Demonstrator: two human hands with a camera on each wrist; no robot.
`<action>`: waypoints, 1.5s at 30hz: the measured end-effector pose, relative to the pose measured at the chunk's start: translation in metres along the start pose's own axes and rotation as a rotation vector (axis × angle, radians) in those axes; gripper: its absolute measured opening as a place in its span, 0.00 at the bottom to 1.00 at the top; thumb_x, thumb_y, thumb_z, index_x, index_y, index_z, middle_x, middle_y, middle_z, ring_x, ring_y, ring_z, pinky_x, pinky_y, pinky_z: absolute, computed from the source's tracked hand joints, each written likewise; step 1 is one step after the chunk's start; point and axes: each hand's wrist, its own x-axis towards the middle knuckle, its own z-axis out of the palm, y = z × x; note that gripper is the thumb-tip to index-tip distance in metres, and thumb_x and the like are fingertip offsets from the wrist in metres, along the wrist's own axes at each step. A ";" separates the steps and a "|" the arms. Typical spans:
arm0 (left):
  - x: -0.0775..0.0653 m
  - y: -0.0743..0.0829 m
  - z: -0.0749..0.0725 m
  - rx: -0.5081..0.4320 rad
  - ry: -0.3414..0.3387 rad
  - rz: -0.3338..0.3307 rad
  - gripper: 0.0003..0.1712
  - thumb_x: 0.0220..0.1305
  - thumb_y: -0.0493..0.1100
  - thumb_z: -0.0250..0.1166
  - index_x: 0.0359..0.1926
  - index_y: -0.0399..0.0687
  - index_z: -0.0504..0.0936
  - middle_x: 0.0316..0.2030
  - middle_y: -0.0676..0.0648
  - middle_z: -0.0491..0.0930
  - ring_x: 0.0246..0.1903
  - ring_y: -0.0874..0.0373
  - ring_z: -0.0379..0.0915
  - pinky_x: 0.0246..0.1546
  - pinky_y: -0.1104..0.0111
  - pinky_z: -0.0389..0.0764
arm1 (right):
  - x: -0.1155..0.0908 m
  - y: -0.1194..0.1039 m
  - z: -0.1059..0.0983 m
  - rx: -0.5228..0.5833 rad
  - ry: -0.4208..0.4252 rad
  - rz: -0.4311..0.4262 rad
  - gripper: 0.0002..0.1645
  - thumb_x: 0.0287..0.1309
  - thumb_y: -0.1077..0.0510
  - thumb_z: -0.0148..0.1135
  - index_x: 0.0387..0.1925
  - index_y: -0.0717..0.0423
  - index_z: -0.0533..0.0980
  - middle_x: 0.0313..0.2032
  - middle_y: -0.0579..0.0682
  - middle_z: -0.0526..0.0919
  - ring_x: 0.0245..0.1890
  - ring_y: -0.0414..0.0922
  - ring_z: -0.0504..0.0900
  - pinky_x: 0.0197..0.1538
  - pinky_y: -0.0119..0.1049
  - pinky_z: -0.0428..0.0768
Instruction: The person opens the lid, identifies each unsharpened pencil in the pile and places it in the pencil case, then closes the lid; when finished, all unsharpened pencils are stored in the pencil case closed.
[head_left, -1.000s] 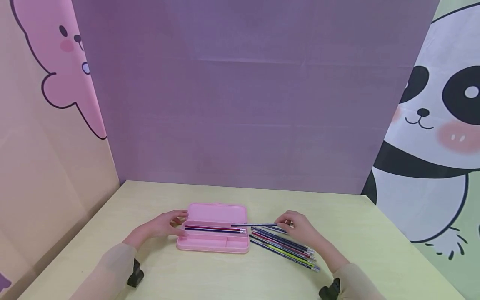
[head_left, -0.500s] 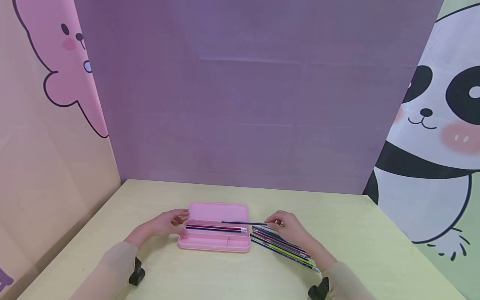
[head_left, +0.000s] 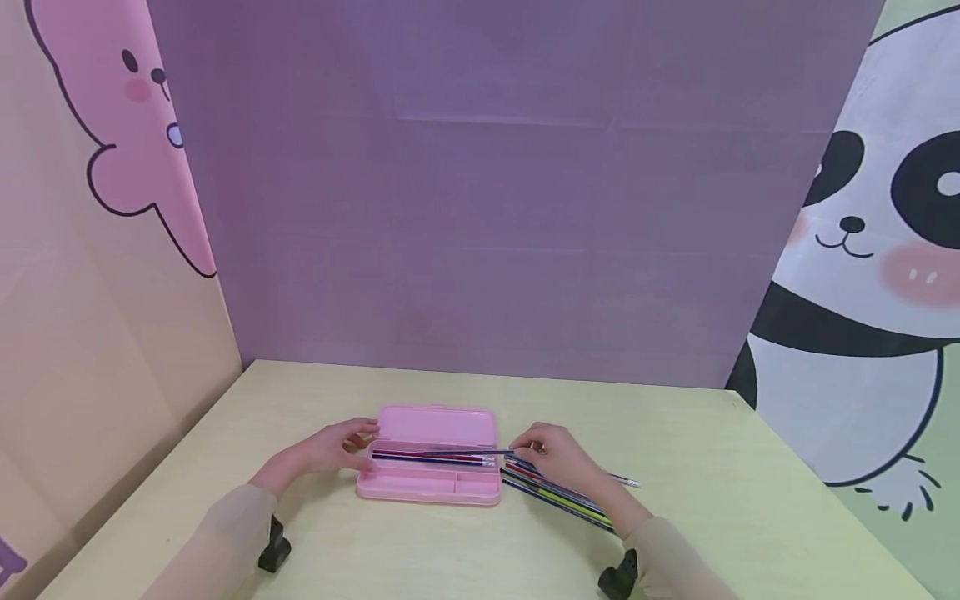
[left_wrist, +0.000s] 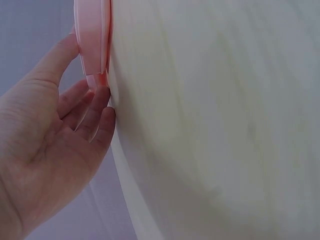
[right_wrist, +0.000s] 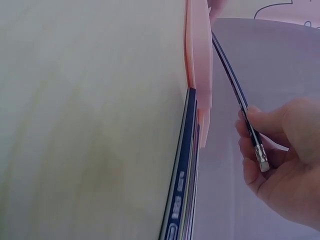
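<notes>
Head view faces down; wrist views share case [head_left: 408, 485].

Case [head_left: 405, 485] sits on tbl [head_left: 420, 550], lid [head_left: 437, 423] behind, pencils [head_left: 427, 457] in rear part. Pencil pile [head_left: 558, 497] lies just R. L hand [head_left: 333, 447] is at L end, R hand [head_left: 558, 452] w/ held pencil [head_left: 472, 452] nr R end.

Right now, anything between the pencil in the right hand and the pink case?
Nothing visible: the lid is open, and in the head view the held pencil overlaps the case, which holds other pencils.
</notes>
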 end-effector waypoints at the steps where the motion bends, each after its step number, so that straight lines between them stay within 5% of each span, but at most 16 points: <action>1: 0.000 0.000 0.000 0.001 -0.001 -0.001 0.43 0.52 0.50 0.71 0.66 0.43 0.64 0.58 0.42 0.71 0.54 0.47 0.70 0.57 0.53 0.73 | 0.001 -0.001 0.001 0.004 -0.006 -0.003 0.07 0.57 0.64 0.61 0.36 0.57 0.83 0.29 0.43 0.79 0.30 0.38 0.71 0.32 0.26 0.74; 15: -0.001 0.002 0.000 -0.006 -0.003 -0.010 0.42 0.52 0.48 0.71 0.66 0.43 0.64 0.58 0.42 0.71 0.54 0.47 0.69 0.57 0.53 0.73 | 0.013 -0.017 0.015 0.019 -0.072 -0.082 0.07 0.56 0.65 0.61 0.36 0.61 0.83 0.29 0.48 0.80 0.27 0.36 0.71 0.29 0.25 0.72; 29: -0.002 0.004 0.001 0.015 0.009 -0.032 0.43 0.51 0.48 0.72 0.66 0.44 0.64 0.57 0.43 0.72 0.54 0.48 0.70 0.56 0.53 0.73 | 0.024 -0.027 0.025 0.045 -0.145 -0.079 0.05 0.56 0.62 0.64 0.34 0.60 0.81 0.29 0.45 0.79 0.26 0.37 0.71 0.29 0.25 0.73; 38: -0.002 0.001 0.000 0.021 -0.006 0.027 0.42 0.53 0.47 0.71 0.66 0.39 0.64 0.59 0.39 0.71 0.54 0.45 0.70 0.56 0.53 0.74 | 0.033 -0.026 0.036 0.050 -0.169 -0.039 0.04 0.55 0.61 0.65 0.33 0.58 0.81 0.28 0.45 0.81 0.28 0.37 0.73 0.32 0.26 0.76; 45: -0.002 0.003 0.001 0.008 0.005 -0.014 0.43 0.52 0.48 0.71 0.66 0.43 0.64 0.59 0.42 0.71 0.54 0.47 0.70 0.56 0.54 0.74 | 0.038 -0.029 0.039 0.062 -0.175 -0.018 0.04 0.55 0.62 0.65 0.33 0.59 0.82 0.28 0.46 0.81 0.29 0.39 0.74 0.33 0.27 0.77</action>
